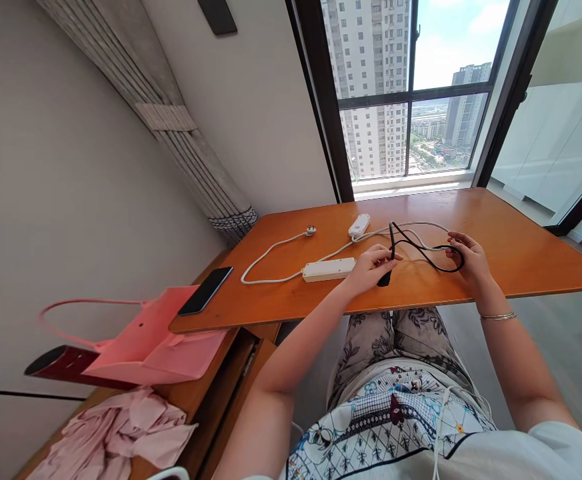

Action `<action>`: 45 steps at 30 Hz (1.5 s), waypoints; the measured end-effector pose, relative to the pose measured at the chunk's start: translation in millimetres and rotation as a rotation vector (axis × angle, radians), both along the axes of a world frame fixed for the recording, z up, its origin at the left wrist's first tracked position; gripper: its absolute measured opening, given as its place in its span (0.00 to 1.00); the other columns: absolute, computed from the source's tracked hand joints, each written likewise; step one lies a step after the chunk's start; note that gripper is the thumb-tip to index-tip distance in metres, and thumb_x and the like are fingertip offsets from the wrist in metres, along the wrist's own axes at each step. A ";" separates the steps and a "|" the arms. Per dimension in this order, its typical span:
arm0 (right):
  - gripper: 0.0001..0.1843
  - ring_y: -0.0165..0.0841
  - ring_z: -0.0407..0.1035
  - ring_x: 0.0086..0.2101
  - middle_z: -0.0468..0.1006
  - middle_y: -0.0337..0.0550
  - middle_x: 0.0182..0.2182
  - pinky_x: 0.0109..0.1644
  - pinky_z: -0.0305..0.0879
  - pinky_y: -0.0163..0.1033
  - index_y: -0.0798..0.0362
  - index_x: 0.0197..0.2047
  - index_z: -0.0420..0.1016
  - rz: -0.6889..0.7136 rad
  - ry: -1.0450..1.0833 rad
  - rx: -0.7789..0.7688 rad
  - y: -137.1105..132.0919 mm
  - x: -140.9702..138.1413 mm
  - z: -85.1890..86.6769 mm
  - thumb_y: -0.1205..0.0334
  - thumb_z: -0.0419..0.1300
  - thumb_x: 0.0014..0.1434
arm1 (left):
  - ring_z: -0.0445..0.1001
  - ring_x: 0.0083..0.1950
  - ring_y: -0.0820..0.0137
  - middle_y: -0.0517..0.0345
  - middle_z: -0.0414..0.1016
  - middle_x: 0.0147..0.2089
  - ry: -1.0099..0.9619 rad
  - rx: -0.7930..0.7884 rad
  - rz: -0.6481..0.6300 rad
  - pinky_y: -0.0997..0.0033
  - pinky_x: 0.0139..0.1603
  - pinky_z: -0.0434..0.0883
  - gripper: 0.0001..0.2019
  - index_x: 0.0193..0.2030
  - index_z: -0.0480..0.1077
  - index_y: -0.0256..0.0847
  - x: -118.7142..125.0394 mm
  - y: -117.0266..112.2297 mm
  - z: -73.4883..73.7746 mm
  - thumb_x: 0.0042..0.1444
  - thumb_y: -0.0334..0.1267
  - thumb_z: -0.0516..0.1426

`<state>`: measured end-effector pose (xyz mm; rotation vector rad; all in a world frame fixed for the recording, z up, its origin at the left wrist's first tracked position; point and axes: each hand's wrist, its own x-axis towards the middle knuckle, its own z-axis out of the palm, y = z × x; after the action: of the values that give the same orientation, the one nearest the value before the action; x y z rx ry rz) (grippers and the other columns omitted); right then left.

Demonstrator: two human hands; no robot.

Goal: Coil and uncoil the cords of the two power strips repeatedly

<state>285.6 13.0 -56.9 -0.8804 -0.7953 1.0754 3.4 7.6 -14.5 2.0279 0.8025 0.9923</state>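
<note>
Above the wooden table, my left hand [371, 272] pinches a black cable [428, 261] with thumb and fingers. A small black block [384, 279], perhaps the cable's plug, shows just below those fingertips. My right hand [469, 259] is closed on the black cable's looped far end, and a white cord [423, 223] also runs up to its fingers. Close to my left wrist lies a white power strip [328, 269], its right end touching or partly behind the hand. Its white lead curves left to a plug [310, 231]. Behind it sits a second, smaller white block [359, 225] with a cord.
The orange-brown table [271, 230] stands against a window. A dark phone [205, 291] lies at its left edge. Beyond that edge, a pink bag [155, 340] and crumpled pink cloth [121, 427] rest on a lower wooden cabinet. A tied curtain [191, 147] hangs at the back left.
</note>
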 end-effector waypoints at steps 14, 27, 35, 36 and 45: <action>0.15 0.23 0.62 0.18 0.76 0.36 0.31 0.17 0.66 0.28 0.47 0.36 0.68 0.218 0.043 -0.066 1.2 -5.4 -8.3 0.64 0.64 0.42 | 0.81 0.41 0.68 0.53 0.78 0.43 -0.434 -0.532 0.034 0.67 0.47 0.76 0.09 0.39 0.76 0.37 48.9 -5.3 -36.4 0.55 0.38 0.66; 0.13 0.32 0.74 0.31 0.79 0.40 0.34 0.30 0.69 0.34 0.50 0.35 0.76 0.263 -0.361 0.037 -28.0 -32.5 1.8 0.59 0.68 0.44 | 0.81 0.35 0.71 0.57 0.80 0.34 -0.876 -0.917 0.156 0.61 0.56 0.75 0.15 0.38 0.65 0.38 78.2 -7.9 -37.1 0.51 0.25 0.67; 0.14 0.29 0.68 0.25 0.82 0.42 0.35 0.26 0.65 0.34 0.49 0.42 0.78 0.250 -0.661 0.111 -25.6 -34.6 -8.0 0.57 0.65 0.50 | 0.82 0.35 0.71 0.57 0.80 0.34 -0.892 -0.959 0.180 0.62 0.57 0.74 0.19 0.39 0.67 0.37 74.8 -3.0 -45.4 0.44 0.16 0.65; 0.14 0.29 0.68 0.25 0.82 0.43 0.37 0.26 0.65 0.34 0.49 0.41 0.79 0.222 -0.700 0.125 -23.8 -35.5 -10.3 0.58 0.64 0.50 | 0.82 0.36 0.70 0.57 0.80 0.34 -0.903 -0.967 0.195 0.63 0.57 0.74 0.19 0.39 0.67 0.36 75.1 -2.8 -46.8 0.43 0.15 0.64; 0.16 0.32 0.68 0.29 0.81 0.45 0.42 0.31 0.64 0.38 0.49 0.42 0.81 -0.051 -0.848 0.220 -22.2 -40.2 -8.3 0.63 0.57 0.52 | 0.82 0.34 0.69 0.56 0.79 0.33 -0.877 -1.086 0.210 0.68 0.43 0.78 0.13 0.40 0.65 0.38 67.3 -5.3 -40.0 0.51 0.20 0.57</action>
<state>245.4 -9.2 -65.2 -1.1656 -1.5467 0.5219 70.7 2.3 -54.5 0.5066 0.7824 1.0694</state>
